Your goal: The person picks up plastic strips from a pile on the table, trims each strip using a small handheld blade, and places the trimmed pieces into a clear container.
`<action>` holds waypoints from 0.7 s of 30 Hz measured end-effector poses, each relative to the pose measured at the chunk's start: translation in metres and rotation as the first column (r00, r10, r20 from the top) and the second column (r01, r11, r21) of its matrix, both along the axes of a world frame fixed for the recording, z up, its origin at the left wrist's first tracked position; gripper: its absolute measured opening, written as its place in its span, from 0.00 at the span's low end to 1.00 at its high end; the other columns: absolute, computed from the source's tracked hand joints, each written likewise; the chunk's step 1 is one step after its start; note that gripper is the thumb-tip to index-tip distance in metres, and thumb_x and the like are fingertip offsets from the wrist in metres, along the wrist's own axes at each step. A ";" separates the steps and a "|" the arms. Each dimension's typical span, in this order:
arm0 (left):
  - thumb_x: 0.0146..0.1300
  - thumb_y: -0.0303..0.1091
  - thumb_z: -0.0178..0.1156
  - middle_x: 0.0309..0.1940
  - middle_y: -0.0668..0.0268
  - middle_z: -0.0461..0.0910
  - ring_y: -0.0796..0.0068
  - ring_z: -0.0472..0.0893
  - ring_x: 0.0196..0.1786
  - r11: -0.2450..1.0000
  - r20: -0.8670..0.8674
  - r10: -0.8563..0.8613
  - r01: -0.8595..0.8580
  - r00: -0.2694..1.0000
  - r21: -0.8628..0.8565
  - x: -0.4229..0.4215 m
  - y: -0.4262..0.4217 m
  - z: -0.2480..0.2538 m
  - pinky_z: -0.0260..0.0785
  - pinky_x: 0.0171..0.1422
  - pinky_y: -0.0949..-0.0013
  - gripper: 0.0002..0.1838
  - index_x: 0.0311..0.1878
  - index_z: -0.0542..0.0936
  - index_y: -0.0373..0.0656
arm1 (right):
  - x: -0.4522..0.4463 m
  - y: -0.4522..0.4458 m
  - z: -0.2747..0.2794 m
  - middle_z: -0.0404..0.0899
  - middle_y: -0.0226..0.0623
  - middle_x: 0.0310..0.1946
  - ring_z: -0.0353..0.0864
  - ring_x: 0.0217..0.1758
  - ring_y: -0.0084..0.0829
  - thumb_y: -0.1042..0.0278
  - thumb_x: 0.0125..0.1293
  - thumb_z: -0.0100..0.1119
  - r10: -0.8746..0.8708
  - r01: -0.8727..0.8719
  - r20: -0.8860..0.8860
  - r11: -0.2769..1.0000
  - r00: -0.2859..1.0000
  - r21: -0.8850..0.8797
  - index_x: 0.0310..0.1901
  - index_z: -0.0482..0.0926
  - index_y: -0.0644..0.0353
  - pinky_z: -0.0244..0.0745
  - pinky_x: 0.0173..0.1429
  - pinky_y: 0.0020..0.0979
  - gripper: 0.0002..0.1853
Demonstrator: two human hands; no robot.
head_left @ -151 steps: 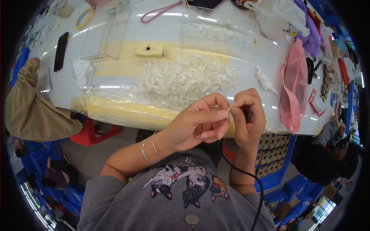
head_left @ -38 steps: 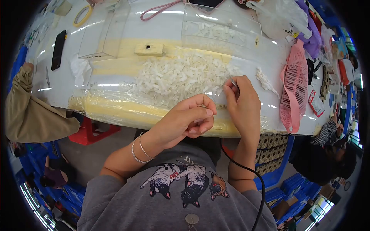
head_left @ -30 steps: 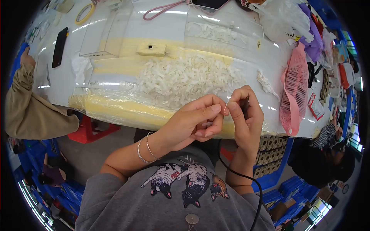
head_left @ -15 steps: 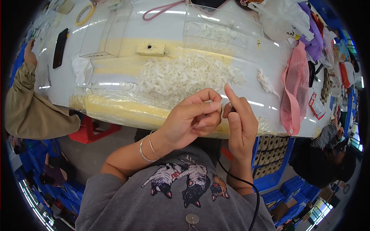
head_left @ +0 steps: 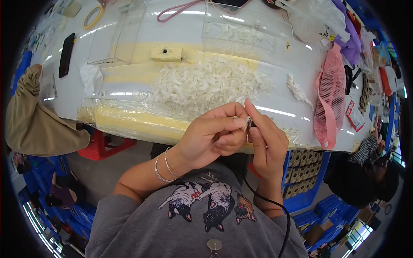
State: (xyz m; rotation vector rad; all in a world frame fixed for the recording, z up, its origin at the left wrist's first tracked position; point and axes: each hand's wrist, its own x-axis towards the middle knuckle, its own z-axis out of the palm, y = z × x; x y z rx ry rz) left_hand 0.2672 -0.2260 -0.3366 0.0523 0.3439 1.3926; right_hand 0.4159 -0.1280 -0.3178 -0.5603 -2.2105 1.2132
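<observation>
My left hand (head_left: 217, 132) is closed, with thumb and forefinger pinching a small whitish strip (head_left: 246, 124). Facing it, my right hand (head_left: 269, 142) grips a small dark, shiny piece (head_left: 251, 123) between thumb and fingers. The two small pieces meet or nearly touch at the fingertips; the fingers partly hide both. Just beyond my hands, a loose pile of short white strips (head_left: 211, 84) lies on the table (head_left: 142, 81). Behind the pile sits a pale yellow block (head_left: 166, 54) with a dark hole in its top.
Clear plastic boxes (head_left: 112, 36) stand farther back, one around more strips. A black phone (head_left: 66, 55) and tape roll (head_left: 93, 18) lie left. A pink mesh bag (head_left: 329, 101) hangs over the right edge. Below is a blue crate (head_left: 301, 200). A co-worker's sleeve (head_left: 41, 116) is left.
My right fingertips have come in against my left ones, and the small dark piece now shows beside the whitish strip. The co-worker's hand at the left has drawn back mostly out of sight.
</observation>
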 end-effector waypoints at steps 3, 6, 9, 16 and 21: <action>0.80 0.34 0.49 0.20 0.77 0.63 0.89 0.57 0.20 1.000 -0.022 0.007 -0.007 1.000 0.005 -0.001 0.000 0.000 0.46 0.24 0.80 0.06 0.46 0.71 0.44 | 0.001 -0.003 0.002 0.82 0.45 0.33 0.81 0.31 0.35 0.81 0.69 0.58 0.006 -0.005 0.007 0.998 1.000 -0.064 0.67 0.76 0.68 0.76 0.39 0.29 0.24; 0.80 0.34 0.49 0.20 0.77 0.63 0.89 0.57 0.20 1.000 -0.054 0.008 -0.009 0.998 -0.007 0.000 0.000 0.001 0.46 0.24 0.80 0.05 0.46 0.71 0.44 | 0.002 -0.002 0.006 0.83 0.47 0.35 0.83 0.33 0.36 0.80 0.70 0.57 0.005 -0.002 0.051 0.998 0.999 -0.064 0.67 0.76 0.68 0.77 0.41 0.29 0.24; 0.79 0.34 0.50 0.20 0.77 0.63 0.89 0.57 0.21 1.000 -0.066 0.008 -0.008 0.998 0.000 0.001 0.000 0.001 0.46 0.24 0.80 0.05 0.45 0.71 0.44 | 0.004 0.000 0.007 0.84 0.49 0.38 0.85 0.36 0.37 0.80 0.71 0.57 0.020 -0.014 0.069 0.997 0.997 -0.078 0.68 0.76 0.68 0.78 0.43 0.29 0.23; 0.78 0.36 0.52 0.20 0.78 0.62 0.90 0.56 0.21 0.999 -0.175 0.009 -0.016 0.985 -0.035 -0.002 -0.001 0.005 0.44 0.25 0.80 0.06 0.44 0.71 0.45 | 0.005 0.002 0.011 0.85 0.52 0.44 0.87 0.40 0.40 0.79 0.71 0.57 0.051 -0.042 0.117 0.996 0.992 -0.079 0.68 0.75 0.70 0.79 0.46 0.31 0.23; 0.78 0.36 0.52 0.20 0.79 0.61 0.90 0.56 0.22 0.999 -0.209 0.000 -0.010 0.978 -0.047 -0.003 0.000 0.007 0.44 0.25 0.80 0.06 0.44 0.71 0.46 | 0.006 0.003 0.008 0.85 0.51 0.42 0.87 0.39 0.41 0.78 0.71 0.57 0.075 -0.069 0.076 0.994 0.994 -0.082 0.68 0.75 0.70 0.79 0.45 0.31 0.23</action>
